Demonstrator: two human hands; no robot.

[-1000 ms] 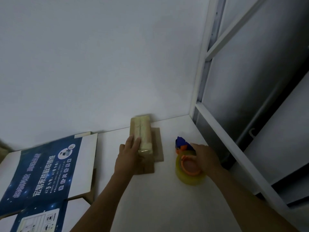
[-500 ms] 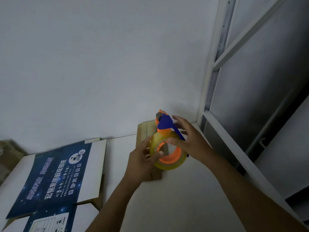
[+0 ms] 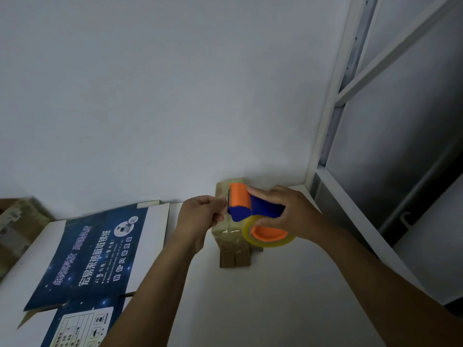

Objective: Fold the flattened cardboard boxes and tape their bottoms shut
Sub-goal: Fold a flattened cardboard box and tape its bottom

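Observation:
My right hand (image 3: 283,211) grips a blue and orange tape dispenser (image 3: 246,207) with a clear tape roll (image 3: 269,236), holding it above the white table. My left hand (image 3: 200,216) has its fingers curled and pinches at the dispenser's front edge, where the tape end sits; the tape end itself is too small to see. Under the dispenser lies a small brown cardboard box (image 3: 231,242) with shiny tape along it, close to the wall. A flattened blue and white printed box (image 3: 95,251) lies on the table at the left.
The white table (image 3: 263,296) meets a white wall at the back. A white metal frame (image 3: 323,136) with grey panels runs along the right side. A brown cardboard pile (image 3: 17,229) sits at the far left edge.
My right hand has picked the tape dispenser up off the table and turned it over the small box. My left hand left the small box and came up to the dispenser's front.

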